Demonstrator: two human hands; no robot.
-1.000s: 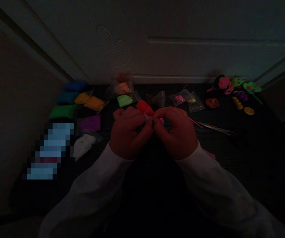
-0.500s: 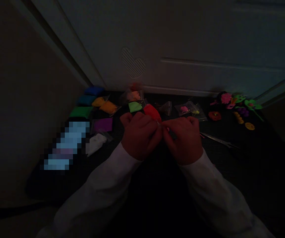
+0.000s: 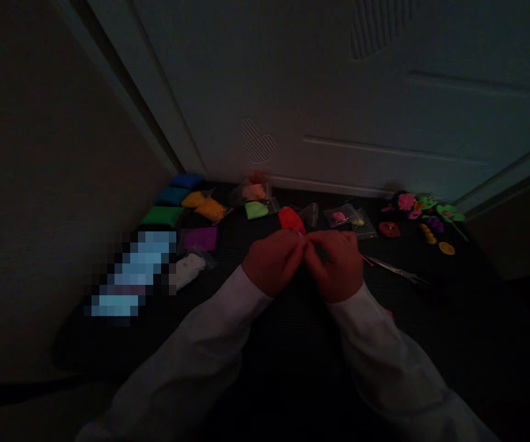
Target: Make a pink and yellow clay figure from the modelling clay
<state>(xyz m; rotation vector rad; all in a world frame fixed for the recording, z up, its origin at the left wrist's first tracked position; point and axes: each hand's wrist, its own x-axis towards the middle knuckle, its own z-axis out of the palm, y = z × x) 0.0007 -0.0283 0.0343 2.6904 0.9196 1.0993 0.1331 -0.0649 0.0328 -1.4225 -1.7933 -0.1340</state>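
My left hand point(image 3: 274, 261) and my right hand point(image 3: 336, 261) meet at the fingertips in the middle of the view. Both are closed in a pinch at the near end of a clear bag of bright red clay point(image 3: 290, 219). The red part points away from me, just beyond the left fingers. What exactly lies between the fingertips is hidden and dim. To the right of my right hand lies a pair of scissors point(image 3: 398, 270), with a thin reddish stick point(image 3: 366, 261) by the blade tips.
Clay packs line the back and left: blue point(image 3: 186, 180), green point(image 3: 162, 216), orange point(image 3: 210, 209), purple point(image 3: 200, 238), white point(image 3: 188, 270) and lime point(image 3: 256, 210). A lit, pixelated screen point(image 3: 136, 270) lies left. Clay flowers point(image 3: 406, 201) and small shaped pieces sit right. A white panel point(image 3: 292, 92) rises behind.
The view has tilted and shifted slightly, so the tabletop items sit lower. My hands stay pinched together by the red clay bag, with the left fingers drawn in more.
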